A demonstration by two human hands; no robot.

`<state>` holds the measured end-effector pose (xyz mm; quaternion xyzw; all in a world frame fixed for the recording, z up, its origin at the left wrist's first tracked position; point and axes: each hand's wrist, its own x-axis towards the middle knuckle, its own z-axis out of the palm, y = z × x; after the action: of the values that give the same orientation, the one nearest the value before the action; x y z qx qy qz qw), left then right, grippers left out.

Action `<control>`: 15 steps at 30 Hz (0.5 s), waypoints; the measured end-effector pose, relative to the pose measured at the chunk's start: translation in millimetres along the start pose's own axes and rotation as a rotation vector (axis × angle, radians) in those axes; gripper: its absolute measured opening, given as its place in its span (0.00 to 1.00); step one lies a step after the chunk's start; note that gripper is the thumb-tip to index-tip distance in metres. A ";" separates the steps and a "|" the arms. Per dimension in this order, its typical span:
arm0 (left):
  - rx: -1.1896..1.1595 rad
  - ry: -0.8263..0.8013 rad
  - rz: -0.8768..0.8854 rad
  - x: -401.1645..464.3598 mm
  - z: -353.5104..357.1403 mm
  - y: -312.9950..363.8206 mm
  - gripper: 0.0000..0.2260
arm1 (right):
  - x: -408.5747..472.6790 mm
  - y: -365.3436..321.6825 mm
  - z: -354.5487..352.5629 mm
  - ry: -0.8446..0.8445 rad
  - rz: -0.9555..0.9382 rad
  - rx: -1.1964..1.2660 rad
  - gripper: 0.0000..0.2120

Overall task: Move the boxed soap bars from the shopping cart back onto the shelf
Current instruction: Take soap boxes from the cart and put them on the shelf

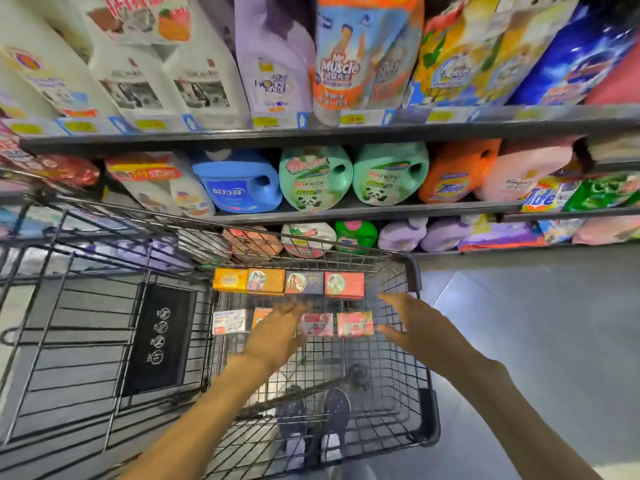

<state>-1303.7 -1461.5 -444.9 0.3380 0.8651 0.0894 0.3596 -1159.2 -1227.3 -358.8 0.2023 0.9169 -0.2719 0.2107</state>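
Several boxed soap bars lie in two rows on the floor of the wire shopping cart (417, 271). The far row runs from a yellow box (230, 279) to a red box (344, 284). The near row holds a white box (229, 321), an orange box (260, 315) partly hidden by my left hand (277, 336), a pink box (317, 323) and another pink box (355, 323). My left hand hovers over the near row with fingers extended. My right hand (407, 318) is spread open just right of the boxes, holding nothing.
Shelves (311, 135) packed with detergent jugs and bags rise right behind the cart. The cart's folded child seat with a black flap (159, 337) lies to the left. Grey floor (536, 323) stretches to the right.
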 end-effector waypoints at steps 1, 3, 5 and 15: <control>-0.009 -0.009 -0.014 10.8 13.1 -5.9 0.27 | 6.6 6.3 10.6 -0.016 0.007 -0.012 0.28; 0.021 -0.015 -0.014 32.7 37.6 -15.1 0.27 | 18.3 19.2 33.7 -0.026 0.008 -0.013 0.28; 0.046 -0.008 -0.003 53.0 58.7 -23.0 0.26 | 28.4 31.5 58.5 -0.044 0.013 0.014 0.27; 0.210 0.097 0.046 113.9 117.8 -53.2 0.29 | 50.8 55.7 126.1 -0.063 0.027 0.053 0.26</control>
<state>-1309.4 -1438.2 -615.6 0.3890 0.8781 0.0229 0.2777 -1139.5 -1244.9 -503.3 0.2113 0.8995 -0.2997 0.2376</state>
